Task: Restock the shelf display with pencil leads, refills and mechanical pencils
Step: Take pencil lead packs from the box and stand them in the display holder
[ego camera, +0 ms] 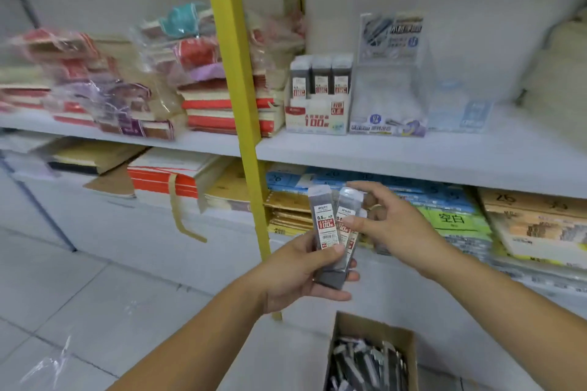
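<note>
My left hand point(301, 270) grips a small bunch of pencil lead cases point(325, 225), grey tubes with white and red labels, held upright below the shelf. My right hand point(390, 222) pinches the rightmost case of that bunch point(347, 213) between thumb and fingers. On the upper shelf a white display box point(317, 117) holds three more lead cases point(320, 78) standing in a row. A cardboard box point(374, 327) on the floor at the bottom holds several more grey cases.
A yellow upright post point(236, 73) divides the shelving. A clear plastic display point(390, 95) stands right of the white box. Stacks of wrapped paper goods point(152, 82) fill the left shelf. Coloured paper packs point(444, 213) lie on the lower shelf.
</note>
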Tool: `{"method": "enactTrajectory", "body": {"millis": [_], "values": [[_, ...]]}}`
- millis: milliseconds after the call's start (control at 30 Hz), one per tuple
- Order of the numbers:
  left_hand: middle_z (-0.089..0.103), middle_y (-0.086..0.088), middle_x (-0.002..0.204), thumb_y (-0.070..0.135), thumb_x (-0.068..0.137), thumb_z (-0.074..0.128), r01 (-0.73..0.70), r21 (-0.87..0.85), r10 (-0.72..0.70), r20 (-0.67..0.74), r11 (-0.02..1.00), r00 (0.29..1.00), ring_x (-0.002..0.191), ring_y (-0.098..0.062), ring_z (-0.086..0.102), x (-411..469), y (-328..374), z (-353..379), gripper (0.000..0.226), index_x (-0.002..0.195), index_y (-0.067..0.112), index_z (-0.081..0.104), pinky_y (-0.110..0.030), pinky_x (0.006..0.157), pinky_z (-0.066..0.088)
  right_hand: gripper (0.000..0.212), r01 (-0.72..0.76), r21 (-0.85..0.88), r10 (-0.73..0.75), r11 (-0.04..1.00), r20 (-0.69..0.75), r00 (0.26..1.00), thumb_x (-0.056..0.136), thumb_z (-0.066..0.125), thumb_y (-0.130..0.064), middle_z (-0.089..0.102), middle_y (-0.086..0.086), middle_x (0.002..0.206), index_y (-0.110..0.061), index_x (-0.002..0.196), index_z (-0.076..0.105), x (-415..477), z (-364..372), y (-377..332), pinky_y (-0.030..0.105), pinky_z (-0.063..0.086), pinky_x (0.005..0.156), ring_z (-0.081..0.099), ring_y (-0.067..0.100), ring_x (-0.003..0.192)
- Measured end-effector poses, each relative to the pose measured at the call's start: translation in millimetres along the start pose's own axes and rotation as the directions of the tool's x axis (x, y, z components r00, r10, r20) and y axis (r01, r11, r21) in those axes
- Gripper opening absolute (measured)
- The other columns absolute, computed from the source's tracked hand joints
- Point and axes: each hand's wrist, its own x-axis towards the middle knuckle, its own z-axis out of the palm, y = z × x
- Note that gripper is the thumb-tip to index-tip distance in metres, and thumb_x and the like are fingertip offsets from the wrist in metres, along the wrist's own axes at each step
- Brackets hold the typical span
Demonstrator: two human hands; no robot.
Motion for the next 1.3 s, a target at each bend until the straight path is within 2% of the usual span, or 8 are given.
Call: {"method": "enactTrajectory", "body": {"millis": [67, 200, 333, 600, 733, 833, 1000, 1300], "values": [[0.073, -0.007, 0.114, 0.033, 0.081, 0.077, -0.051, 0.013, 0.051, -0.012, 0.999, 0.999, 0.111, -0.031, 0.069, -5, 25, 0, 0.054, 0.130, 0.024, 0.057, -0.044, 0.079, 0.061, 0.036, 0.047, 0.019, -0.047, 0.999, -0.019, 0.999, 0.080, 0.076, -0.011, 0.069, -0.005, 0.096, -0.029, 0.109, 0.062, 9, -3, -22, 0.021, 0.054, 0.057, 0.068, 0.016, 0.075], [0.072, -0.007, 0.112, 0.028, 0.080, 0.078, -0.169, -0.008, 0.168, -0.079, 0.986, 0.983, 0.103, -0.024, 0.071, -6, 61, -4, 0.048, 0.125, 0.023, 0.062, -0.041, 0.077, 0.060, 0.029, 0.078, 0.153, -0.064, 0.985, -0.097, 0.993, 0.085, 0.069, -0.004, 0.075, 0.005, 0.095, -0.017, 0.107, 0.056, 31, -7, -46, 0.035, 0.060, 0.073, 0.073, 0.020, 0.081], [0.073, -0.007, 0.115, 0.018, 0.087, 0.072, -0.293, -0.045, 0.284, -0.144, 0.955, 0.948, 0.101, -0.023, 0.072, 0, 76, -12, 0.042, 0.128, 0.020, 0.059, -0.035, 0.073, 0.060, 0.025, 0.162, 0.226, -0.132, 0.961, -0.143, 0.981, 0.089, 0.062, 0.002, 0.076, 0.000, 0.090, -0.017, 0.103, 0.053, 52, -6, -65, 0.026, 0.058, 0.061, 0.073, 0.017, 0.081], [0.076, -0.004, 0.102, 0.019, 0.095, 0.064, -0.495, 0.025, 0.471, -0.353, 0.868, 0.808, 0.085, -0.014, 0.072, 19, 104, -38, 0.026, 0.120, 0.025, 0.061, -0.023, 0.056, 0.054, 0.023, 0.434, -0.153, -0.460, 0.888, -0.283, 0.842, 0.091, 0.063, -0.010, 0.071, -0.007, 0.087, -0.031, 0.092, 0.053, 116, -30, -130, 0.039, 0.060, 0.074, 0.071, 0.012, 0.085], [0.076, 0.002, 0.102, 0.023, 0.095, 0.065, -0.523, 0.083, 0.509, -0.396, 0.848, 0.764, 0.088, -0.014, 0.074, 28, 111, -48, 0.024, 0.117, 0.031, 0.063, -0.022, 0.058, 0.053, 0.018, 0.405, -0.526, -0.581, 0.748, -0.223, 0.783, 0.091, 0.062, -0.018, 0.064, -0.011, 0.088, -0.031, 0.095, 0.051, 153, -31, -145, 0.038, 0.056, 0.075, 0.063, 0.003, 0.081], [0.076, 0.004, 0.101, 0.023, 0.093, 0.067, -0.531, 0.103, 0.525, -0.398, 0.841, 0.753, 0.088, -0.013, 0.074, 32, 113, -54, 0.024, 0.114, 0.034, 0.063, -0.021, 0.060, 0.053, 0.023, 0.326, -0.696, -0.561, 0.640, -0.133, 0.817, 0.091, 0.063, -0.016, 0.064, -0.005, 0.090, -0.025, 0.104, 0.048, 176, -29, -145, 0.034, 0.051, 0.070, 0.061, 0.009, 0.079], [0.076, 0.005, 0.102, 0.022, 0.093, 0.068, -0.531, 0.097, 0.523, -0.385, 0.842, 0.760, 0.091, -0.015, 0.074, 34, 114, -61, 0.026, 0.115, 0.034, 0.063, -0.022, 0.062, 0.055, 0.030, 0.259, -0.710, -0.493, 0.655, -0.141, 0.859, 0.088, 0.068, -0.020, 0.064, -0.006, 0.091, -0.025, 0.110, 0.049, 195, -28, -143, 0.043, 0.054, 0.077, 0.063, 0.015, 0.083], [0.076, 0.007, 0.103, 0.022, 0.092, 0.069, -0.536, 0.086, 0.527, -0.370, 0.840, 0.765, 0.093, -0.015, 0.074, 33, 116, -58, 0.027, 0.115, 0.036, 0.063, -0.022, 0.063, 0.056, 0.032, 0.289, -0.691, -0.530, 0.663, -0.159, 0.833, 0.087, 0.068, -0.015, 0.063, -0.007, 0.085, -0.026, 0.110, 0.050, 197, -31, -139, 0.043, 0.055, 0.074, 0.061, 0.011, 0.077]]}}
